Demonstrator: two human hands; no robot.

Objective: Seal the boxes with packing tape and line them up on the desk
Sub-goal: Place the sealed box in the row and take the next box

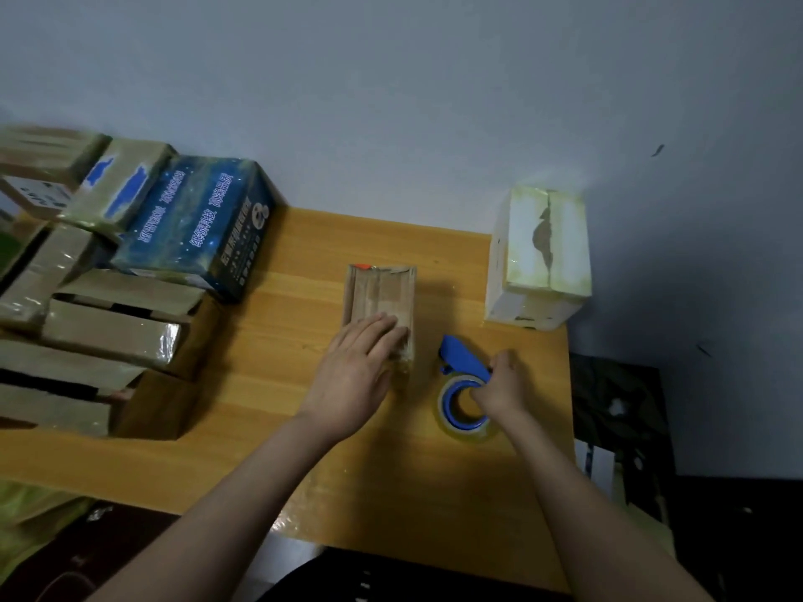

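Note:
A small brown cardboard box (380, 293) lies in the middle of the wooden desk (269, 384). My left hand (356, 371) rests flat on its near end, fingers straight. To the right lies a blue tape dispenser (462, 371) with a roll of clear tape. My right hand (499, 386) grips the dispenser, fingers curled into the roll's core. A white box (539, 254) wrapped in tape stands at the desk's far right corner.
A pile of brown taped boxes (108, 332) and a dark blue printed box (195, 228) fills the desk's left side. The wall (391, 102) runs behind the desk. Dark clutter (617, 419) sits off the right edge.

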